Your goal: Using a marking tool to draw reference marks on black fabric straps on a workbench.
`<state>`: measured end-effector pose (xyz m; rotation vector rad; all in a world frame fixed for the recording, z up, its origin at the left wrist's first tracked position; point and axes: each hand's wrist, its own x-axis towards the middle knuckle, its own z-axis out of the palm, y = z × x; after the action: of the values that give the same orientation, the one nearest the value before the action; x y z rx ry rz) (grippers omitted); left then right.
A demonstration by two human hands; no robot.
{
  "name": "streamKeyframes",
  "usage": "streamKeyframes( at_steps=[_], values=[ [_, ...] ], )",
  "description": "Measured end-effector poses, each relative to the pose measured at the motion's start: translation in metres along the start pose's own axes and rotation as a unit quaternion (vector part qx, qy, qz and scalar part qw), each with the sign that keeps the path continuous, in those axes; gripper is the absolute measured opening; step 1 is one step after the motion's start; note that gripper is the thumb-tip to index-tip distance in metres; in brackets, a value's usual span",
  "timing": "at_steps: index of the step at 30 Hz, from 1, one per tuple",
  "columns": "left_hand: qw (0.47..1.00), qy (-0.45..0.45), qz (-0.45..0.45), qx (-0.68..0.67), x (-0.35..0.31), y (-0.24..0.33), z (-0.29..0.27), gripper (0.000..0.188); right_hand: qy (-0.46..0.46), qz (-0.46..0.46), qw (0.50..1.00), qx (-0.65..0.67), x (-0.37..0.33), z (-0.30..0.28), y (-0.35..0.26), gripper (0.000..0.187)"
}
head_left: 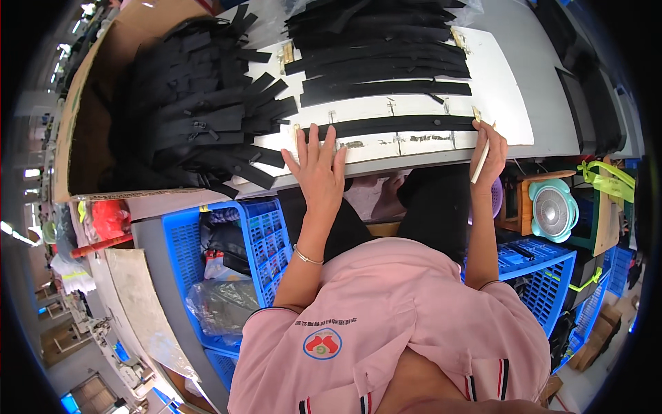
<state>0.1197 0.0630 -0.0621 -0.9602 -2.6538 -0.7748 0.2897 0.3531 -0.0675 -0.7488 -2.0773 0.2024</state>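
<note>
A black zipper [393, 125] lies straight across a white board [507, 90] with dark pencil-like marks. My left hand [318, 169] rests on its left end, fingers spread flat. At the zipper's right end, my right hand [491, 148] is closed around a thin white pencil-like stick [480, 162], its fingertips touching the board near a small tan strip [476, 114]. Beyond the zipper, several more black zippers [386, 69] lie in rows on the board. To the left, a large heap of black zippers [186, 96] spills toward my left hand.
A cardboard box [76, 131] surrounds the heap on the left. Blue plastic crates [265, 234] stand below the table on both sides of my lap. On the right are a turquoise round fan-like object [554, 210] and dark flat cases [576, 103].
</note>
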Motion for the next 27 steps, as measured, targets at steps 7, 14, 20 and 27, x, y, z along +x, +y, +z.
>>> streamKeyframes(
  at_steps=[7,14,20,27],
  values=[
    [1.000,0.023,0.009,0.005,0.001,0.001,0.000,0.044,-0.078,0.102,0.969,0.212,0.023,0.003,-0.085,0.027],
    [1.000,0.013,-0.010,0.012,0.002,0.003,-0.002,0.045,-0.297,0.161,0.818,0.466,0.023,0.057,-0.182,0.022],
    [1.000,0.020,-0.009,-0.007,0.003,0.003,-0.001,0.052,-0.360,0.168,0.802,0.445,0.008,0.096,-0.187,0.019],
    [0.999,0.013,-0.026,-0.023,0.003,0.002,-0.004,0.052,-0.368,0.126,0.831,0.398,0.009,0.094,-0.193,0.019]
  ],
)
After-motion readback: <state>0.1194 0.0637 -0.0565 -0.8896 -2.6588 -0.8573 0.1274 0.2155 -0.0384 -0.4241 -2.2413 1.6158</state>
